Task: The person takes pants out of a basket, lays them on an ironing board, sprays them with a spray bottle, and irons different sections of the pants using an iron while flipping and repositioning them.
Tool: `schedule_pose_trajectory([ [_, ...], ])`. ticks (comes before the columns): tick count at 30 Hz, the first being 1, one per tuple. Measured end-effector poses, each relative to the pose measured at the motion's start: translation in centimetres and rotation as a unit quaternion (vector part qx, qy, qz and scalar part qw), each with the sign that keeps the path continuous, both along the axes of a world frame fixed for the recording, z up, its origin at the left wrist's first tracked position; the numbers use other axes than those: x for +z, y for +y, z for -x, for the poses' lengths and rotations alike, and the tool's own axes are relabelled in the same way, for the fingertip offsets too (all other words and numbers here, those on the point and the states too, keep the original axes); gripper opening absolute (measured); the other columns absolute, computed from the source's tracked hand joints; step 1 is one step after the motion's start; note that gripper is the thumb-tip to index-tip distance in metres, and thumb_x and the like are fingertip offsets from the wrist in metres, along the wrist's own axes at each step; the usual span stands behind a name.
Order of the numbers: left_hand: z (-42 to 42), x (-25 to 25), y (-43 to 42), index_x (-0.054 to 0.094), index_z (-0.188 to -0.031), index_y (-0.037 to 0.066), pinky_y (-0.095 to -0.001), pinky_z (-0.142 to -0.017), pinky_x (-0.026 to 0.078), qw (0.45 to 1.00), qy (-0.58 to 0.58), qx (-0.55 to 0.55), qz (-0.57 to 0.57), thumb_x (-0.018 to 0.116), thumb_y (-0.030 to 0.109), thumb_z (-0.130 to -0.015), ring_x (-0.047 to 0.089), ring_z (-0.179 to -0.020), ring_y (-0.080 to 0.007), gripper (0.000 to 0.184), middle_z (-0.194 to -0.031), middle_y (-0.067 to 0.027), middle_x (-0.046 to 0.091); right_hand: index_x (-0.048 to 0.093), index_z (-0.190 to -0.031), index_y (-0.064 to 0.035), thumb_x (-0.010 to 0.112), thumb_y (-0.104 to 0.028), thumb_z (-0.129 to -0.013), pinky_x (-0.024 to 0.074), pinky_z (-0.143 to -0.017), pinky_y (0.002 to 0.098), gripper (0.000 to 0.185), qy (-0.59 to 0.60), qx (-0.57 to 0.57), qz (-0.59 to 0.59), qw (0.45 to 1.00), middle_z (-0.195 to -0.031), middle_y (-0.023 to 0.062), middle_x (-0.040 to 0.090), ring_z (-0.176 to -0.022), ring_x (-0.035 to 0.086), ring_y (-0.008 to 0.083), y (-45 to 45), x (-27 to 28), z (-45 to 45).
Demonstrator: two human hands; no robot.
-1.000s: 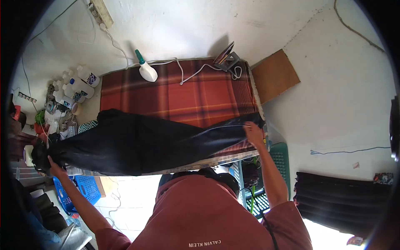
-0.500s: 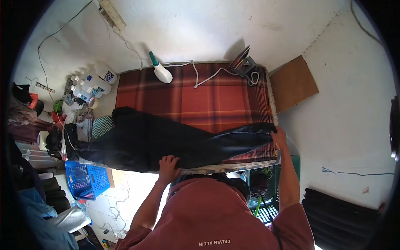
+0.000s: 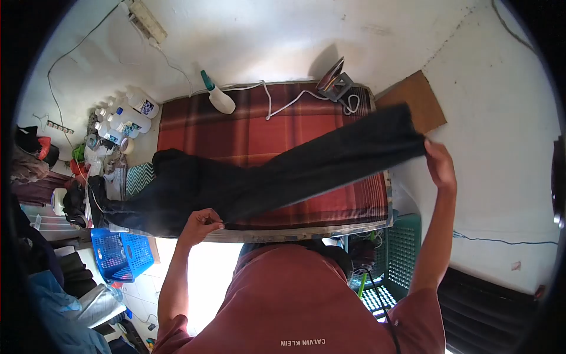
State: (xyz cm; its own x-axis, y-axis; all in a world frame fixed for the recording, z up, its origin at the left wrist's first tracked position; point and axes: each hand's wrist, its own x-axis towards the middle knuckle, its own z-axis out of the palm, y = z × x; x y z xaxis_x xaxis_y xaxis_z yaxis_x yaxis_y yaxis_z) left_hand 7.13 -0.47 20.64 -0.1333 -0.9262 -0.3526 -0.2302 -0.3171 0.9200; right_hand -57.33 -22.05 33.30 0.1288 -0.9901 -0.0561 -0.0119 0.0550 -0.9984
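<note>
A pair of black trousers [image 3: 236,183] stretches across the plaid-covered table [image 3: 283,138]. My right hand [image 3: 441,166] grips the hem of one leg and holds it raised beyond the table's right edge, so the leg is pulled out taut. Near the front edge, my left hand [image 3: 203,226] pinches the trouser cloth between thumb and fingers. The upper part of the trousers lies bunched at the left, partly over a green zigzag-patterned cloth [image 3: 140,179].
An iron [image 3: 335,84] stands at the back right with its white cord trailing. A white spray bottle [image 3: 220,100] lies at the back. Several bottles [image 3: 131,122] stand at left. A blue basket [image 3: 122,255] and a green basket [image 3: 404,248] sit below the table.
My right hand has lifted the trouser leg up and outward to the right, spreading it wide. My left hand has shifted left along the front edge and now pinches the cloth.
</note>
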Motion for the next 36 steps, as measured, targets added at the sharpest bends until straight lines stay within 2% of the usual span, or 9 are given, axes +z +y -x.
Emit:
schedule_pose_trajectory([
  [6, 3.5, -4.7, 0.6, 0.074, -0.090, 0.002, -0.0362, -0.078, 0.056, 0.982, -0.137, -0.124, -0.030, 0.081, 0.013, -0.085, 0.072, -0.082, -0.0228, 0.013, -0.084, -0.0104, 0.071, 0.076, -0.111, 0.0002, 0.070, -0.019, -0.091, 0.0497, -0.093, 0.0408, 0.028, 0.397, 0.066, -0.136, 0.905, -0.094, 0.0109, 0.072, -0.096, 0.065, 0.0242, 8.4, -19.1, 10.6],
  [8, 4.2, -8.7, 1.3, 0.075, -0.089, 0.005, -0.0416, -0.079, 0.057, 0.925, -0.294, -0.231, 0.070, 0.079, 0.014, -0.084, 0.073, -0.085, -0.0297, 0.011, -0.087, -0.0126, 0.072, 0.076, -0.112, -0.0009, 0.073, -0.017, -0.088, 0.0485, -0.095, 0.0411, 0.029, 0.364, 0.047, -0.272, 0.890, -0.094, 0.0105, 0.073, -0.094, 0.066, 0.0261, 11.7, -24.1, 9.9],
  [12, 5.8, -6.0, -2.2, 0.074, -0.087, 0.008, -0.0455, -0.080, 0.055, 0.905, -0.296, -0.301, 0.061, 0.076, 0.014, -0.082, 0.071, -0.086, -0.0343, 0.008, -0.087, -0.0137, 0.072, 0.075, -0.110, 0.0007, 0.074, -0.023, -0.088, 0.0481, -0.094, 0.0410, 0.033, 0.377, 0.055, -0.302, 0.874, -0.097, 0.0105, 0.073, -0.096, 0.067, 0.0265, 12.5, -25.1, 9.1],
  [14, 6.4, -2.3, -5.6, 0.075, -0.098, 0.008, -0.0451, -0.087, 0.054, 0.938, -0.276, -0.209, 0.032, 0.077, 0.016, -0.083, 0.069, -0.096, -0.0343, 0.017, -0.093, -0.0144, 0.073, 0.075, -0.109, 0.0015, 0.074, -0.030, -0.090, 0.0487, -0.090, 0.0407, 0.037, 0.310, -0.019, -0.259, 0.915, -0.095, 0.0098, 0.074, -0.093, 0.066, 0.0255, 11.1, -24.6, 9.0],
  [18, 4.1, -4.0, -12.7, 0.071, -0.115, 0.010, -0.0464, -0.101, 0.045, 0.835, -0.424, -0.204, 0.286, 0.075, 0.016, -0.087, 0.057, -0.125, -0.0307, 0.029, -0.127, -0.0072, 0.067, 0.074, -0.105, 0.0022, 0.070, -0.038, -0.094, 0.0483, -0.089, 0.0411, 0.042, 0.248, -0.085, -0.293, 0.919, -0.094, 0.0094, 0.072, -0.090, 0.064, 0.0245, 9.2, -22.0, 3.5],
  [20, 2.4, -6.6, -14.6, 0.069, -0.116, 0.010, -0.0461, -0.101, 0.043, 0.814, -0.432, -0.221, 0.318, 0.074, 0.015, -0.088, 0.056, -0.124, -0.0300, 0.029, -0.127, -0.0058, 0.066, 0.072, -0.104, 0.0026, 0.064, -0.042, -0.100, 0.0470, -0.089, 0.0398, 0.045, 0.536, -0.040, -0.199, 0.819, -0.095, 0.0091, 0.069, -0.091, 0.060, 0.0222, 8.7, -24.5, 2.9],
  [23, 0.3, -9.2, -16.5, 0.067, -0.114, 0.010, -0.0451, -0.101, 0.041, 0.784, -0.446, -0.261, 0.344, 0.072, 0.015, -0.090, 0.057, -0.120, -0.0291, 0.025, -0.124, -0.0052, 0.065, 0.068, -0.105, 0.0045, 0.057, -0.041, -0.106, 0.0470, -0.089, 0.0386, 0.047, 0.264, -0.161, -0.121, 0.943, -0.094, 0.0093, 0.067, -0.090, 0.058, 0.0209, 9.9, -21.8, 2.1],
  [30, -0.3, -6.7, -16.9, 0.064, -0.101, 0.008, -0.0449, -0.090, 0.041, 0.887, -0.317, -0.094, 0.321, 0.068, 0.011, -0.094, 0.059, -0.105, -0.0310, 0.008, -0.106, -0.0086, 0.065, 0.064, -0.108, 0.0062, 0.054, -0.039, -0.108, 0.0467, -0.090, 0.0373, 0.046, 0.319, -0.240, -0.082, 0.913, -0.097, 0.0102, 0.067, -0.091, 0.058, 0.0203, 12.3, -18.9, 3.5],
  [36, 0.1, -11.9, -18.9, 0.062, -0.103, 0.006, -0.0452, -0.089, 0.040, 0.857, -0.415, -0.101, 0.286, 0.065, 0.007, -0.096, 0.058, -0.103, -0.0327, 0.008, -0.103, -0.0094, 0.065, 0.065, -0.106, 0.0050, 0.054, -0.044, -0.108, 0.0468, -0.089, 0.0390, 0.051, 0.366, -0.169, -0.073, 0.912, -0.098, 0.0135, 0.070, -0.090, 0.058, 0.0228, 4.4, -22.8, 3.0],
])
